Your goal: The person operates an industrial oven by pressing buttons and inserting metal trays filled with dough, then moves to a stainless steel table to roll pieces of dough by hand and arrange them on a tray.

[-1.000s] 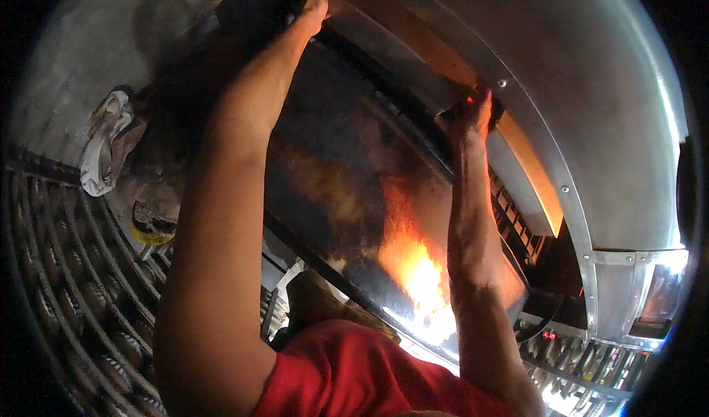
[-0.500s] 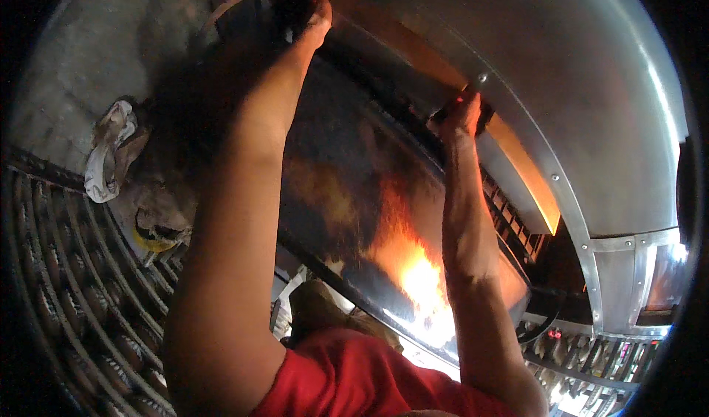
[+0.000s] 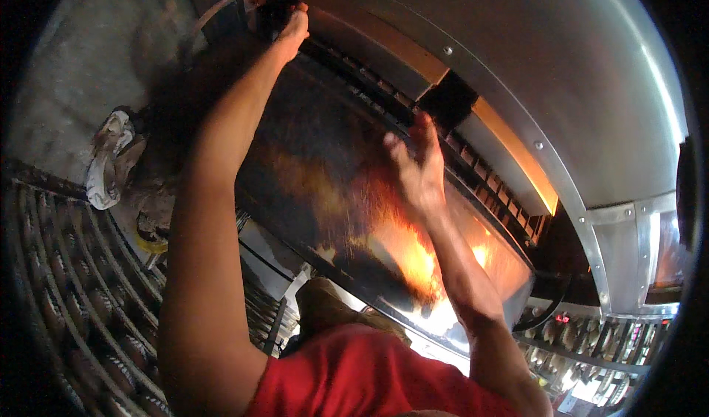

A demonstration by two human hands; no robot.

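Note:
Up at the top, my left hand (image 3: 294,27) is closed at a dark fitting below the curved steel hood (image 3: 583,70); what exactly it grips is hidden in shadow. My right hand (image 3: 413,158) has its fingers spread and holds nothing, a little below a dark recess (image 3: 447,103) in the hood's lower edge, over a large dark metal panel (image 3: 295,136). Bright orange glare shows low on that panel, by my right forearm. Angled orange-lit strips (image 3: 509,151) run either side of the recess, with a slatted band beneath them.
On the stained grey surface at left lies a crumpled whitish cloth (image 3: 103,173). Curved metal racks (image 3: 66,284) fill the lower left. Another rack (image 3: 591,347) with several small items stands at the lower right. My red shirt and legs show at the bottom.
My right hand has let go of the dark spot on the hood edge, moved down and left, and opened. My left hand stays up at the top, shifted slightly left and down in view.

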